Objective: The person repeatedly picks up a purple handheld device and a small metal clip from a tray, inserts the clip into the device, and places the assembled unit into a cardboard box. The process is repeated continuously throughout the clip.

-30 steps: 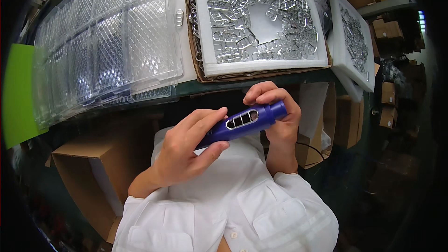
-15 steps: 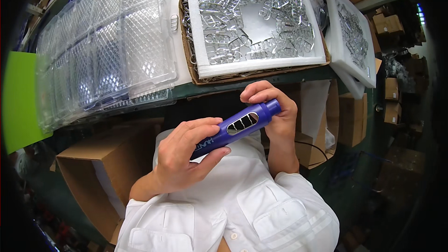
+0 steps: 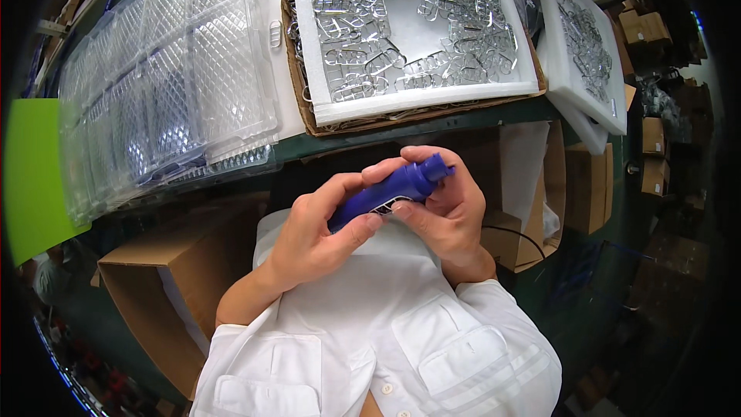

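Observation:
A blue-violet plastic tube (image 3: 372, 194) lies at a slant above my lap, its narrower stepped end pointing up to the right. My left hand (image 3: 312, 224) wraps round its lower left part, thumb along the near side. Near the narrow end my right hand (image 3: 451, 216) grips it, fingers behind and thumb pressing by a silver slotted trim piece (image 3: 386, 207) set in the tube's side. The thumbs cover part of that trim. The lettering side of the tube is turned away or under my left hand.
Ahead, a white foam tray (image 3: 421, 100) full of similar silver trims sits on a cardboard box. Another foam tray (image 3: 617, 93) leans at the right. Clear plastic blister trays (image 3: 224, 69) lie at the left. Open cartons (image 3: 154, 243) stand below the bench edge.
My right hand has come down round the tube, its thumb now at the silver trim. My left hand has shifted up and closed more. The tube has rolled, so the trim faces nearer me.

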`<control>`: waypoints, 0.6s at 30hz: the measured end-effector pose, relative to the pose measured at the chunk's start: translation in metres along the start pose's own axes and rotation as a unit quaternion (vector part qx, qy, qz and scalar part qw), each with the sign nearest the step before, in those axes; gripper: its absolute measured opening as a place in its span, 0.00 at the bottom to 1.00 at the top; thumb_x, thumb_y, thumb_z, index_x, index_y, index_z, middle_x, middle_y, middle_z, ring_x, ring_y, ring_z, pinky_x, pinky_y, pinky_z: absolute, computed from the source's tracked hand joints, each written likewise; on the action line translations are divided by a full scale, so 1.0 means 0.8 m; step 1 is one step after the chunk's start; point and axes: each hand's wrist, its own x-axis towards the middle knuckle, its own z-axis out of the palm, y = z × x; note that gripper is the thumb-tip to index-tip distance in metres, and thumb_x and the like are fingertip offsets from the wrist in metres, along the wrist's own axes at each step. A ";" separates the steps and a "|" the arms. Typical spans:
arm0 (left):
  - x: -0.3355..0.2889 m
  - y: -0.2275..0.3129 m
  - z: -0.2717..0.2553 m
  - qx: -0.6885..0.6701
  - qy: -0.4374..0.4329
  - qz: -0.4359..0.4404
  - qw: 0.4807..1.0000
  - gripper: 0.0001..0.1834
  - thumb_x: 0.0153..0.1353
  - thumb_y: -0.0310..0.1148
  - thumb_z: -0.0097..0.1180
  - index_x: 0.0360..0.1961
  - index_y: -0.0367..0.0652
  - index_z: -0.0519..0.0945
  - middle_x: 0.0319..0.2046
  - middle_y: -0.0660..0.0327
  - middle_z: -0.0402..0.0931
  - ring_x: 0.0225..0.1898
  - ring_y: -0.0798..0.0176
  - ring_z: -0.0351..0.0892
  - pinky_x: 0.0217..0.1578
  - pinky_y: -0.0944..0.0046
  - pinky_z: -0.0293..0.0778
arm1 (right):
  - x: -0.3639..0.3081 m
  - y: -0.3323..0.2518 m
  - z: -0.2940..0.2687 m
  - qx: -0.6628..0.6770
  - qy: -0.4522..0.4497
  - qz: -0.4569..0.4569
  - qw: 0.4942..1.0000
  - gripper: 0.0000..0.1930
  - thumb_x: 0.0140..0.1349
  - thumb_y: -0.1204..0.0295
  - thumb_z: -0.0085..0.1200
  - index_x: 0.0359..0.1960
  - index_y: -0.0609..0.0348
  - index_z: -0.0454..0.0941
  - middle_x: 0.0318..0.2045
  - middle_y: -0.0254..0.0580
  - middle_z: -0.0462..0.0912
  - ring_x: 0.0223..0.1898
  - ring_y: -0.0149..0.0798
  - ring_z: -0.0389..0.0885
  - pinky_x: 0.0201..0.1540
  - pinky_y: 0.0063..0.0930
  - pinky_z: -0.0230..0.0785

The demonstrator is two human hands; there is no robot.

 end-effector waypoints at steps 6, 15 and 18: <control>-0.001 0.003 0.001 0.034 -0.023 -0.038 0.998 0.15 0.67 0.29 0.63 0.52 0.31 0.81 0.26 0.61 0.81 0.25 0.71 0.78 0.29 0.69 0.73 | -0.005 0.011 0.003 0.067 -0.018 0.007 0.998 0.28 0.69 0.84 0.60 0.68 0.63 0.63 0.63 0.62 0.79 0.60 0.40 0.82 0.61 0.35 0.78; -0.003 -0.016 -0.009 0.046 -0.060 0.008 0.997 0.22 0.68 0.28 0.61 0.62 0.33 0.79 0.25 0.63 0.78 0.26 0.73 0.74 0.29 0.69 0.71 | -0.005 0.009 0.018 -0.014 -0.027 -0.031 0.999 0.31 0.69 0.85 0.57 0.70 0.62 0.58 0.63 0.59 0.78 0.61 0.41 0.81 0.64 0.35 0.75; 0.003 -0.010 0.003 -0.001 -0.009 0.004 1.000 0.23 0.71 0.36 0.60 0.60 0.30 0.78 0.25 0.66 0.79 0.26 0.75 0.74 0.27 0.70 0.69 | -0.010 0.011 0.021 -0.072 -0.010 -0.016 0.997 0.30 0.69 0.86 0.58 0.70 0.64 0.58 0.61 0.57 0.79 0.57 0.39 0.82 0.61 0.35 0.77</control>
